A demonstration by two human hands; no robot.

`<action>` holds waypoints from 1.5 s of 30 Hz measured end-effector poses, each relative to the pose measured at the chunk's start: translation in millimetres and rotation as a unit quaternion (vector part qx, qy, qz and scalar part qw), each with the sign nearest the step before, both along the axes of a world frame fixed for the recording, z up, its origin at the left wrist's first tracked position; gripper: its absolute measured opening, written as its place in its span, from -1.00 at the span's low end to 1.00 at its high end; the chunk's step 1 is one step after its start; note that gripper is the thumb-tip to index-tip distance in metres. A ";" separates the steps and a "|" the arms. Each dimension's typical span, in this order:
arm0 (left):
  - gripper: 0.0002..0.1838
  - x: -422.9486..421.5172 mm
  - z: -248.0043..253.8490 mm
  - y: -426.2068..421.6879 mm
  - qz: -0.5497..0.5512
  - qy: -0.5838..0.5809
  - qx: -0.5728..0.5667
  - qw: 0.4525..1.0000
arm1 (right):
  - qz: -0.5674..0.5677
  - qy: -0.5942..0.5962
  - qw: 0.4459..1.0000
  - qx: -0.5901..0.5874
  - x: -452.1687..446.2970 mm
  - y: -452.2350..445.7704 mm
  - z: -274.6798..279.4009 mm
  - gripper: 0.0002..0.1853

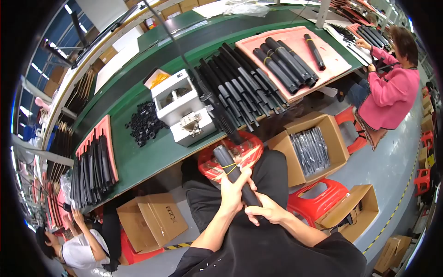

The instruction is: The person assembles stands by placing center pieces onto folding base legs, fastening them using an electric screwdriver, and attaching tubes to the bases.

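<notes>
A bundle of black tubes (224, 158) with a yellow band round it slants over my lap. My left hand (233, 188) is closed round its middle, just below the band. Lower down, my right hand (266, 210) grips the near end, and its fingers partly hide that end. Beyond the bundle, a red patterned bag or cover (206, 167) lies between my knees. On the green bench ahead stands a grey-white machine (177, 104), with many loose black tubes (240, 87) to its right and a pile of small black parts (145, 122) to its left.
A pink foam sheet (337, 60) carries more tubes at right; another pink pad (110, 138) sits at left. Open cardboard boxes (339, 138) and a red stool (323, 196) stand on the floor to my right. Co-workers sit at right (392, 92) and lower left (85, 249).
</notes>
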State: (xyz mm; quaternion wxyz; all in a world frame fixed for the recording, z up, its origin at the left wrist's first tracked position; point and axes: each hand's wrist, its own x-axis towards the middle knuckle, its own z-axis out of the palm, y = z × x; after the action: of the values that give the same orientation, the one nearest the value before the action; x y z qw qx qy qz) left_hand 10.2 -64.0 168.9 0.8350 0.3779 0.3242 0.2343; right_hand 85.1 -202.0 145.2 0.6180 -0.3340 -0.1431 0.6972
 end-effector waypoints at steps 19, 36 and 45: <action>-0.71 -68.6 -3.4 89.3 0.256 -0.047 0.001 0.966 | 0.195 -0.130 0.972 -0.025 0.0 -6.5 37.3 -0.67; -0.65 -53.6 51.0 291.8 0.312 -0.166 0.035 0.935 | 0.244 -0.147 0.957 -0.056 11.5 -2.7 46.8 -0.67; -0.12 54.2 87.7 423.9 0.247 -0.018 0.091 0.964 | 0.250 -0.170 0.950 -0.075 1.4 -8.8 45.0 -0.62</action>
State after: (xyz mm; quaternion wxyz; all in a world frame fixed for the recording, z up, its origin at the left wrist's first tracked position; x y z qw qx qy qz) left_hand 64.4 359.9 256.5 0.7186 0.3563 0.3700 0.4688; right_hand 86.5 -210.8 190.2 0.3638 -0.4462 -0.2722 0.7710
